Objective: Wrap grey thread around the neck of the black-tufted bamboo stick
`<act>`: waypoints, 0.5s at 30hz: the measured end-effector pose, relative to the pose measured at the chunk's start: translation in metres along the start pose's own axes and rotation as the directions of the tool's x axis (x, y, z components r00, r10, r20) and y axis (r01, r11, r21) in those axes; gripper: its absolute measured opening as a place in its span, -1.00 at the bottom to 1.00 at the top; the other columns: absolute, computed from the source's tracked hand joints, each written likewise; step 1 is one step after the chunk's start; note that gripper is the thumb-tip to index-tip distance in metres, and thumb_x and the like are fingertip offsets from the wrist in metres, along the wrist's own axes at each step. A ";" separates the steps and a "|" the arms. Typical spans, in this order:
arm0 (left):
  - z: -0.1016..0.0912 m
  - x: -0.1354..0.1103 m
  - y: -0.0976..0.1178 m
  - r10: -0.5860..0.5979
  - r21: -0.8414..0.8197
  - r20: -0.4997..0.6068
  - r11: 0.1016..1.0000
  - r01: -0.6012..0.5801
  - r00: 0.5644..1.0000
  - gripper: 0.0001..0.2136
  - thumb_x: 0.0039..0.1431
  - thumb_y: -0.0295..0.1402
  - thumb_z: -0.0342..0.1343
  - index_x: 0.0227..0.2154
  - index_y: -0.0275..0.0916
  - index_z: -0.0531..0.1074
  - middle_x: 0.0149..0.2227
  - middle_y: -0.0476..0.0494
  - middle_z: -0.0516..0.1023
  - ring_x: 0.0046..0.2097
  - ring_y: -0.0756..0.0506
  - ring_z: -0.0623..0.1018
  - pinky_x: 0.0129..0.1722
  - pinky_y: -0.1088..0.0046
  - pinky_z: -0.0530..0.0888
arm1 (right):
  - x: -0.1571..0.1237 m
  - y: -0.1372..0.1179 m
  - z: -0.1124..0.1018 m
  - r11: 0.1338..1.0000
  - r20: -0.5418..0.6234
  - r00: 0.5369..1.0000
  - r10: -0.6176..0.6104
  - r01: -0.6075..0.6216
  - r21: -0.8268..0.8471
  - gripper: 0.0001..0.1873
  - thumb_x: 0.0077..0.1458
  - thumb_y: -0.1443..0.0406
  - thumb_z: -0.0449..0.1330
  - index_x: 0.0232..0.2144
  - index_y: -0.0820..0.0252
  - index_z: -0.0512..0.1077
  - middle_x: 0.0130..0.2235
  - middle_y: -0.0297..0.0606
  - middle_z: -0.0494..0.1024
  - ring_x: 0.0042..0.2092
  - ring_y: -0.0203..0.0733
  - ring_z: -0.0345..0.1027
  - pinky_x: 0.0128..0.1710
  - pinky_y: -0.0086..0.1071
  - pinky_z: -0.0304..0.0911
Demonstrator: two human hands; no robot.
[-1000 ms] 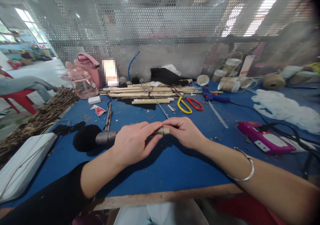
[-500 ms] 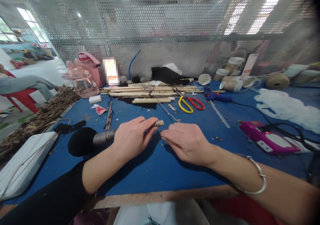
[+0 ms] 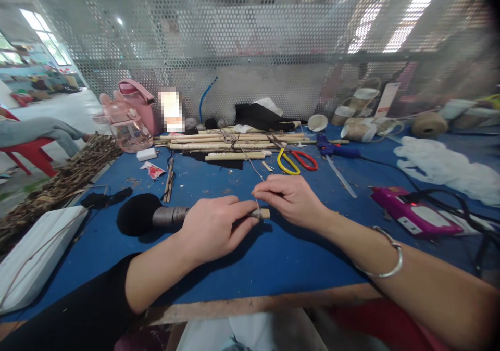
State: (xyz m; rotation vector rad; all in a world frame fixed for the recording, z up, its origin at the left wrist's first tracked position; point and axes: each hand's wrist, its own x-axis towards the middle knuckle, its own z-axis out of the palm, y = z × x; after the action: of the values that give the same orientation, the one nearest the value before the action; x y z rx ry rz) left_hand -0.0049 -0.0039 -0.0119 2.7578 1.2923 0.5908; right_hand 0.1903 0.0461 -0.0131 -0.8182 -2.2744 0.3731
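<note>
My left hand [image 3: 219, 223] is closed around a stick [image 3: 265, 213] whose pale end pokes out past the fingertips. Grey cord is wound about the stick, and on its left end sits a round black ball [image 3: 139, 214]. The wrapped part [image 3: 170, 216] shows between the ball and my hand; the middle is hidden by my palm. Just right of and above the stick's pale end, my right hand [image 3: 289, 197] pinches a thin cord [image 3: 254, 167]. The cord runs from the wrapped end up through those fingers and back toward the bundle of sticks.
Scissors [image 3: 289, 162], a blue glue gun [image 3: 338, 149] and pale sticks [image 3: 230, 146] lie at the back. To the right are a purple power strip [image 3: 414, 213] and white fluffy material [image 3: 449, 168]. A white foam block [image 3: 42, 252] and piled twigs [image 3: 74, 166] are at left. A seated person's legs [image 3: 54, 124] show beyond.
My right hand has risen with the cord, from beside and below the stick's end to above it. My left hand and the stick have shifted right and slightly nearer me.
</note>
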 end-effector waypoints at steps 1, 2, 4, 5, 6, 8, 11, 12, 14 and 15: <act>0.000 0.000 -0.001 0.001 -0.006 -0.037 1.000 -0.001 0.999 -0.72 0.21 -0.19 -0.14 -0.13 -0.10 0.39 -0.32 -0.05 0.52 -0.30 -0.06 0.52 -0.36 0.46 0.40 | 0.001 0.000 0.001 0.998 0.006 0.999 0.041 -0.041 0.047 -0.78 0.13 0.28 0.08 -0.42 0.22 0.50 -0.46 -0.30 0.50 -0.41 -0.34 0.33 -0.38 -0.50 0.18; 0.000 -0.001 -0.002 0.001 -0.014 -0.077 1.000 -0.002 0.997 -0.72 0.21 -0.19 -0.12 -0.14 -0.13 0.39 -0.29 -0.06 0.53 -0.28 -0.06 0.52 -0.34 0.45 0.41 | 0.001 0.000 0.003 0.993 0.015 0.997 0.079 -0.080 0.092 -0.78 0.12 0.28 0.08 -0.42 0.22 0.50 -0.44 -0.30 0.51 -0.40 -0.33 0.34 -0.37 -0.50 0.19; 0.000 -0.001 -0.003 0.000 -0.034 -0.152 0.999 -0.006 0.988 -0.73 0.20 -0.21 -0.09 -0.13 -0.17 0.38 -0.22 -0.08 0.54 -0.23 -0.06 0.53 -0.27 0.45 0.42 | 0.001 -0.001 0.006 0.970 0.053 0.987 0.151 -0.158 0.185 -0.79 0.11 0.29 0.08 -0.42 0.23 0.50 -0.41 -0.30 0.53 -0.38 -0.31 0.36 -0.35 -0.48 0.21; 0.000 -0.001 -0.003 -0.002 -0.040 -0.185 0.999 -0.006 0.983 -0.72 0.19 -0.21 -0.08 -0.11 -0.18 0.37 -0.19 -0.08 0.54 -0.21 -0.06 0.53 -0.24 0.45 0.42 | 0.000 -0.002 0.007 0.953 0.084 0.980 0.179 -0.194 0.232 -0.79 0.11 0.30 0.07 -0.41 0.23 0.50 -0.41 -0.30 0.54 -0.37 -0.30 0.37 -0.35 -0.48 0.21; 0.001 -0.001 -0.004 -0.003 -0.041 -0.211 0.999 -0.005 0.977 -0.71 0.19 -0.22 -0.07 -0.08 -0.18 0.35 -0.17 -0.08 0.53 -0.19 -0.06 0.52 -0.23 0.45 0.42 | -0.001 -0.002 0.009 0.936 0.118 0.973 0.200 -0.225 0.271 -0.78 0.11 0.30 0.06 -0.40 0.24 0.50 -0.40 -0.30 0.54 -0.36 -0.29 0.38 -0.36 -0.48 0.22; 0.001 -0.001 -0.004 -0.011 -0.023 -0.242 1.000 0.006 0.970 -0.69 0.18 -0.22 -0.06 -0.04 -0.16 0.33 -0.19 -0.06 0.54 -0.22 -0.05 0.52 -0.25 0.46 0.42 | -0.003 -0.003 0.012 0.921 0.173 0.962 0.212 -0.256 0.294 -0.77 0.11 0.30 0.05 -0.42 0.25 0.49 -0.42 -0.31 0.53 -0.38 -0.28 0.37 -0.39 -0.48 0.21; 0.002 0.000 -0.006 -0.037 0.008 -0.254 0.999 0.040 0.967 -0.71 0.19 -0.22 -0.07 -0.05 -0.11 0.34 -0.27 -0.03 0.53 -0.27 -0.03 0.52 -0.31 0.48 0.42 | -0.006 -0.006 0.016 0.965 0.209 0.965 0.161 -0.198 0.172 -0.75 0.12 0.32 0.03 -0.47 0.26 0.47 -0.47 -0.32 0.51 -0.42 -0.30 0.34 -0.41 -0.48 0.18; 0.002 0.001 -0.007 -0.049 0.016 -0.253 0.998 0.054 0.966 -0.71 0.20 -0.22 -0.08 -0.06 -0.10 0.35 -0.28 -0.03 0.52 -0.27 -0.03 0.51 -0.32 0.49 0.41 | -0.008 -0.009 0.018 0.984 0.213 0.968 0.129 -0.152 0.095 -0.74 0.13 0.32 0.02 -0.47 0.25 0.47 -0.46 -0.31 0.51 -0.41 -0.30 0.34 -0.40 -0.47 0.17; 0.003 0.002 -0.009 -0.075 0.036 -0.246 0.996 0.087 0.966 -0.71 0.20 -0.22 -0.09 -0.06 -0.10 0.36 -0.28 -0.05 0.52 -0.26 -0.04 0.51 -0.32 0.49 0.41 | -0.012 -0.014 0.019 0.995 0.210 0.976 0.057 -0.039 -0.088 -0.73 0.16 0.32 -0.01 -0.44 0.25 0.47 -0.43 -0.26 0.52 -0.38 -0.27 0.35 -0.38 -0.45 0.15; 0.004 0.003 -0.011 -0.088 0.048 -0.236 0.994 0.102 0.968 -0.71 0.21 -0.21 -0.10 -0.06 -0.09 0.36 -0.28 -0.05 0.52 -0.26 -0.04 0.51 -0.32 0.49 0.41 | -0.014 -0.017 0.020 0.984 0.200 0.980 0.019 0.018 -0.179 -0.72 0.17 0.32 -0.03 -0.42 0.26 0.46 -0.42 -0.23 0.52 -0.37 -0.26 0.35 -0.38 -0.44 0.13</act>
State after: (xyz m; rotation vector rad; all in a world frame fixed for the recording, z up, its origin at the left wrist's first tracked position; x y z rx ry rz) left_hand -0.0095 0.0058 -0.0169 2.7196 1.5012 0.9070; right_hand 0.1769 0.0237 -0.0262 -0.9073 -2.5248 0.2624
